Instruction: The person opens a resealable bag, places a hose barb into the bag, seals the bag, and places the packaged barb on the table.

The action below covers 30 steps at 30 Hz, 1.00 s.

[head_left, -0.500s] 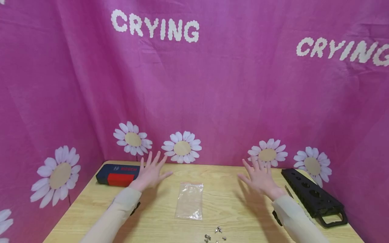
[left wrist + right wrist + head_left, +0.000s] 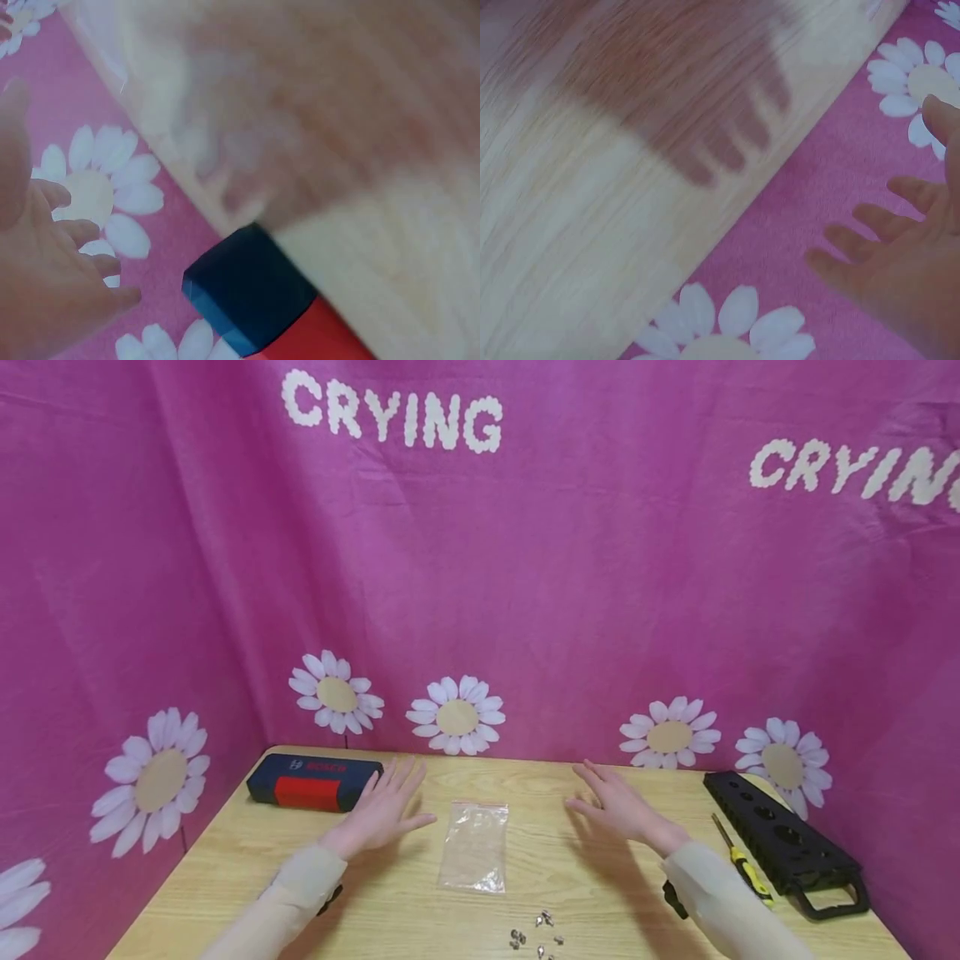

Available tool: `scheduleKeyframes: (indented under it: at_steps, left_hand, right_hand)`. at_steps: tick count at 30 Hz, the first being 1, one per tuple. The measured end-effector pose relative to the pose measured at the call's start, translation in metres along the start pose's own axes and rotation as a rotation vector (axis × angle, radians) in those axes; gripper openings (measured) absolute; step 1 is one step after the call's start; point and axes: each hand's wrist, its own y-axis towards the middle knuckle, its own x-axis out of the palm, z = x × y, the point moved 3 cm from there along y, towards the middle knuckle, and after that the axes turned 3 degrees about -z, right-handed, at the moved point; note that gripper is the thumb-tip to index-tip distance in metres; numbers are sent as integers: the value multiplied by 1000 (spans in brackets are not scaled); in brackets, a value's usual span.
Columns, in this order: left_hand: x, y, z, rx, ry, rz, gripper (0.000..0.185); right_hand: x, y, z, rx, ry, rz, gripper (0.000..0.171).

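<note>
1. While both hands hover above the light wooden table, the small clear plastic zip bag lies flat on the wood between them, nearer the person than either set of fingertips.
2. The left hand is just left of the bag with its fingers straight and spread, holding nothing; its thumb points right, toward the bag's far left corner.
3. The right hand is farther off to the right, fingers likewise straight, fanned and empty, so the left hand is the nearer one.
4. The bag's long axis runs near to far, almost straight away from the person, with the sealed strip at the far end.
5. In the left wrist view the spread fingers sit above the dark blue and red flat case, which lies at the table's far left.
6. Some small silvery metal bits lie scattered on the near side of the bag, apart from it.
</note>
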Motion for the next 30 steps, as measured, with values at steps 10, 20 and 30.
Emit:
scheduleKeyframes:
  at_steps: [10,20,30]
  left_hand:
    - [16,-17,19,96,6,-118,85]
    - [33,-24,40,181,23,-207,84]
    - [43,-25,53,206,41,-262,79]
  right_hand:
    - [20,22,-12,-77,203,-33,47]
    - [43,38,-18,-118,346,-97,34]
    - [59,54,-24,-93,351,-102,28]
